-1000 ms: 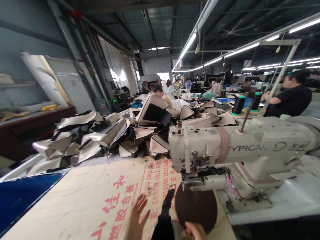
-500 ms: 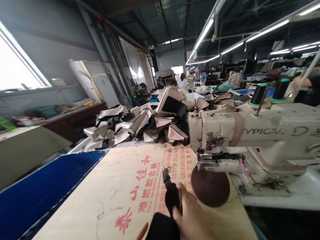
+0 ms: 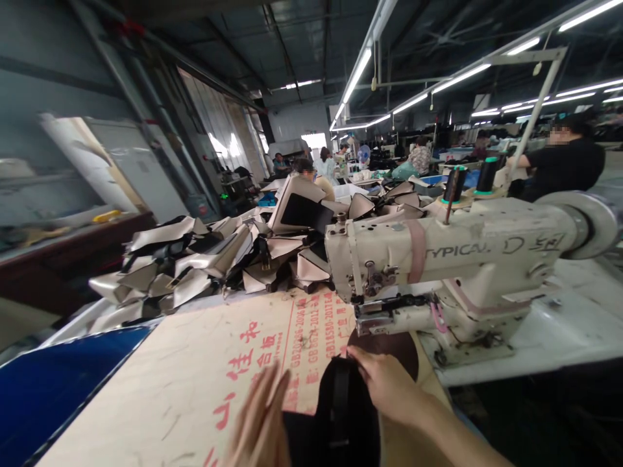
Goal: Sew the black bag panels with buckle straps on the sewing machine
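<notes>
Black bag [image 3: 331, 421] lies between the hands, its strap running away from the body toward the sewing machine [image 3: 438, 259], the right hand [image 3: 387, 383] curled gripping its far edge (the nearer hand) while the left hand [image 3: 257, 421] stays open just beside it.

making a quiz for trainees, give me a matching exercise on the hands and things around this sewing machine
Things:
1. right hand
2. left hand
3. black thread cones
4. cream-and-black cut panels

Places or states:
a. heaped beyond the printed board
b. open and spread
c. resting on the black strapped piece
d. standing behind the sewing machine

Pairs: 1c, 2b, 3d, 4a
</notes>
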Demonstrator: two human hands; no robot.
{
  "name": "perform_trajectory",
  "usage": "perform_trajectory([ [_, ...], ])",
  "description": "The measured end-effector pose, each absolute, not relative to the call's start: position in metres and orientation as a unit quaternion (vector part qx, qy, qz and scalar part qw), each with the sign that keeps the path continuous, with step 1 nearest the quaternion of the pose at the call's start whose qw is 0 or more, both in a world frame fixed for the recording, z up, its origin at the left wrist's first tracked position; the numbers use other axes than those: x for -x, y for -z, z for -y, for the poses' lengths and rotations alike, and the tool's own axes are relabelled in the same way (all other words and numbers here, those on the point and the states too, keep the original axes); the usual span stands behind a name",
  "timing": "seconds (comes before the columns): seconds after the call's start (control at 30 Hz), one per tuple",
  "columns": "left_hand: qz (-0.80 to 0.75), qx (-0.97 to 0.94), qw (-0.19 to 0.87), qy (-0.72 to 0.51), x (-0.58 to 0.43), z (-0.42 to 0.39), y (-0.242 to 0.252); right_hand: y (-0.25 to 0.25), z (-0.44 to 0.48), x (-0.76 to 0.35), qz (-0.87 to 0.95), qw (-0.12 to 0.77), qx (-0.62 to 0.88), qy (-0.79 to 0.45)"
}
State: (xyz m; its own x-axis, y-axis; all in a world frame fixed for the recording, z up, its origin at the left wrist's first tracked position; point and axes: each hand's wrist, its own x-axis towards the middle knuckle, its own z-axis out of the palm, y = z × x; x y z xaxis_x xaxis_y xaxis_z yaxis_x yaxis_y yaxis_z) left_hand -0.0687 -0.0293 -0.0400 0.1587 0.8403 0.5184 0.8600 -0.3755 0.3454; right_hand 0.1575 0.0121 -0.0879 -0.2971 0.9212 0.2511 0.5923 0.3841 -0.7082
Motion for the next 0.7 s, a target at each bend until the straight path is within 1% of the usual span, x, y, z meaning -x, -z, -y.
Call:
perform_trajectory([
  [0.07, 0.537, 0.792, -0.007, 0.290, 0.036, 0.013, 0.034, 0.094, -0.013, -0.157, 0.755, 0.335, 0.519, -0.217],
  [0.17, 0.570, 0.773, -0.100, 0.259, 0.004, -0.010, 0.040, 0.099, -0.011, -0.163, 0.721, 0.387, 0.540, -0.197],
  [0.27, 0.581, 0.759, -0.202, 0.214, -0.003, -0.027, 0.053, 0.099, -0.010, -0.173, 0.699, 0.427, 0.524, -0.231],
  [0.33, 0.560, 0.769, -0.230, 0.205, -0.001, -0.035, 0.061, 0.096, -0.010, -0.180, 0.705, 0.432, 0.499, -0.261],
  [0.47, 0.510, 0.799, -0.240, 0.209, 0.002, -0.044, 0.069, 0.087, -0.014, -0.193, 0.735, 0.400, 0.447, -0.315],
  [0.53, 0.506, 0.803, -0.228, 0.217, -0.002, -0.046, 0.069, 0.083, -0.016, -0.194, 0.729, 0.391, 0.458, -0.326],
  [0.7, 0.489, 0.823, -0.194, 0.214, -0.006, -0.044, 0.070, 0.089, -0.017, -0.184, 0.692, 0.413, 0.533, -0.258],
])
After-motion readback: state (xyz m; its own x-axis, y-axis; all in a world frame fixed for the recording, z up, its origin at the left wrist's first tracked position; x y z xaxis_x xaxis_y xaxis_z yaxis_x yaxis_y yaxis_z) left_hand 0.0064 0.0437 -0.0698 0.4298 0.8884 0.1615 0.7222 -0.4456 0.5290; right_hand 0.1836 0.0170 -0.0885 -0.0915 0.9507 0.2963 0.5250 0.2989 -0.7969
